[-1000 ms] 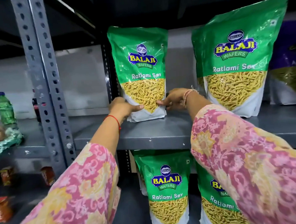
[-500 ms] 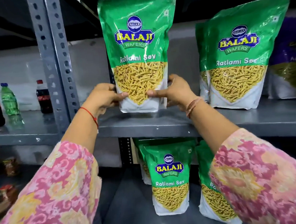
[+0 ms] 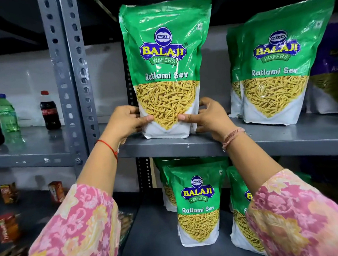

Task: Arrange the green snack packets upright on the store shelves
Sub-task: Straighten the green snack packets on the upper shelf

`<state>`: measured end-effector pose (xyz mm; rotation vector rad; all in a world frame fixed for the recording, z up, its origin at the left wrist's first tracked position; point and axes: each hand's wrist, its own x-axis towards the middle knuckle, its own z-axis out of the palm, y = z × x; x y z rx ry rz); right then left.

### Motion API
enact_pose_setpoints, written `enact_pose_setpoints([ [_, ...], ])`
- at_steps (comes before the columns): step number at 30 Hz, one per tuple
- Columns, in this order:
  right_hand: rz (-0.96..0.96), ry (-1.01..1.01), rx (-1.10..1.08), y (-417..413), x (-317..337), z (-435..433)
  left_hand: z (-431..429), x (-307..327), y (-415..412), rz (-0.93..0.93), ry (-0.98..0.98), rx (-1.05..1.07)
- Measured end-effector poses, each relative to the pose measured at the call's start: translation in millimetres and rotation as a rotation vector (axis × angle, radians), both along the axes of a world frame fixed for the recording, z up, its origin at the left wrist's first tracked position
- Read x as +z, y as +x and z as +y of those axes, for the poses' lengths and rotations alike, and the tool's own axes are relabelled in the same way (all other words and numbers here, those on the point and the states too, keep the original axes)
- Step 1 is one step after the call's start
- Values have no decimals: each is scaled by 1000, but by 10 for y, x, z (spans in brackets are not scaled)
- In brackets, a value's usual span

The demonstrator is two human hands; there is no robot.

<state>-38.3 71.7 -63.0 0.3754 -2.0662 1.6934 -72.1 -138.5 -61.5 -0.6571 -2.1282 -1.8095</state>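
Note:
A green Ratlami Sev packet (image 3: pixel 167 68) stands upright near the front edge of the grey metal shelf (image 3: pixel 275 142). My left hand (image 3: pixel 124 122) grips its lower left side and my right hand (image 3: pixel 209 118) grips its lower right side, thumbs across the front. Two more green packets (image 3: pixel 275 64) stand upright to the right on the same shelf, one behind the other. On the shelf below, further green packets (image 3: pixel 197 203) stand upright, one partly hidden by my right sleeve.
A perforated grey upright post (image 3: pixel 70 74) stands just left of the packet. Beyond it, cola bottles (image 3: pixel 49 110) and a green bottle (image 3: pixel 7 113) sit on the left shelf. A purple packet (image 3: pixel 332 72) stands at far right. Small orange boxes (image 3: pixel 56 190) lie lower left.
The packet was at the back of the shelf, then lifted forward. Now its base rests near the shelf's front edge, both hands still on it.

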Motion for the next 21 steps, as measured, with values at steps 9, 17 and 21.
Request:
enact_pose_setpoints([
  [9,-27,11,9,58,-15,4,26,-12,198,-31,5,29],
  [17,317,235,-606,664,-101,720,1009,26,812,553,231,286],
  [21,169,237,-810,600,76,1491,1862,410,470,231,-81,36],
])
